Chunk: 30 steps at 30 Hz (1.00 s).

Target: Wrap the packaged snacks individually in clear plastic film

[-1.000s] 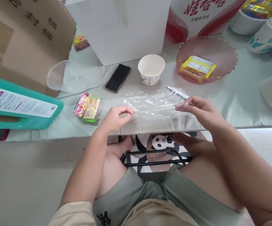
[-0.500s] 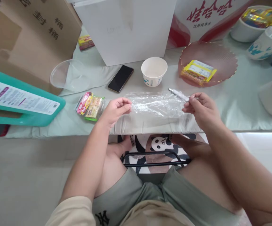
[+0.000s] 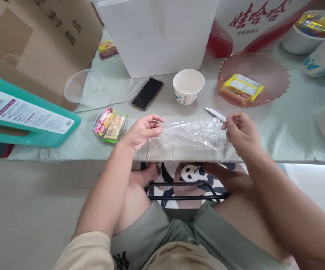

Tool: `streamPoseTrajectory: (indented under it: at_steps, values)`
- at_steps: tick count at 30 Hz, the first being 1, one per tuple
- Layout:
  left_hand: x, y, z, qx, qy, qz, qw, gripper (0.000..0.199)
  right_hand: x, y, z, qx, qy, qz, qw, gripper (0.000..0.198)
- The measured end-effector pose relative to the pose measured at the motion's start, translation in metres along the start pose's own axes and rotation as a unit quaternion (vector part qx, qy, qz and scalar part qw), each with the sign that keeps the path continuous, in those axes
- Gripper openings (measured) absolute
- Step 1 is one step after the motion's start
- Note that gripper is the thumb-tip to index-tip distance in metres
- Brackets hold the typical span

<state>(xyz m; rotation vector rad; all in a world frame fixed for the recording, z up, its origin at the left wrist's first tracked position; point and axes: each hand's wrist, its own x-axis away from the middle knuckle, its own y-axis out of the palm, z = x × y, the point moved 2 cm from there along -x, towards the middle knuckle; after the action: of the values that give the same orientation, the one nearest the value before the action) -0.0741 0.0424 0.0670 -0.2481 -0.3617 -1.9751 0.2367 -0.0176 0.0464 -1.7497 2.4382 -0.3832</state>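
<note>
From my end of the feed, the change over the last half second is in the film point(image 3: 190, 138): it was spread fairly broad and flat, and its far edge has now come back from the bowl point(image 3: 188, 88) toward the near table point(image 3: 289, 144) edge, leaving a narrower, more rumpled band. I take that to mean the film is being handled as a drawn-out strip between two ends rather than as a sheet laid flat.

It sits at the centre of the frame, just below the bowl and phone point(image 3: 148, 93). Its long axis runs left to right, close to level, with creases fanning out from its left end; I can't make out any front or back to it.

My left hand point(image 3: 144, 131) seems to pinch the left end between thumb and fingers. My right hand point(image 3: 243, 133) is closed on the right end, fingertips together. The slim tool point(image 3: 214, 113) slants down to those right fingers; I can't tell whether they touch it.
</note>
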Motion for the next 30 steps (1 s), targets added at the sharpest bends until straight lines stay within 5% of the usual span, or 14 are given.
streamPoseTrajectory:
  at_steps: [6, 13, 20, 22, 26, 30]
  values:
    - [0.005, 0.002, 0.004, 0.078, 0.015, -0.024, 0.997, 0.037, 0.001, 0.004, -0.002, 0.018, -0.002, -0.006, 1.0, 0.018]
    - [-0.006, -0.004, 0.0, 0.061, 0.109, 0.144, 0.982, 0.029, 0.001, 0.005, -0.002, 0.035, -0.017, -0.012, 0.999, 0.015]
    - [0.0, -0.026, 0.002, -0.008, 0.244, 0.269, 0.932, 0.025, 0.0, 0.004, 0.003, 0.029, -0.013, -0.004, 0.999, 0.017]
    - [0.005, -0.028, 0.003, -0.013, 0.207, 0.248, 0.946, 0.032, -0.001, 0.004, 0.005, 0.029, -0.008, -0.003, 1.0, 0.016]
    - [0.01, -0.019, -0.002, -0.008, 0.028, 0.172, 0.985, 0.065, -0.008, 0.007, 0.008, 0.053, 0.005, 0.003, 0.999, 0.014]
    - [0.006, -0.01, -0.007, -0.072, -0.02, 0.186, 0.98, 0.045, -0.015, 0.008, 0.007, 0.083, 0.02, 0.028, 0.996, 0.016]
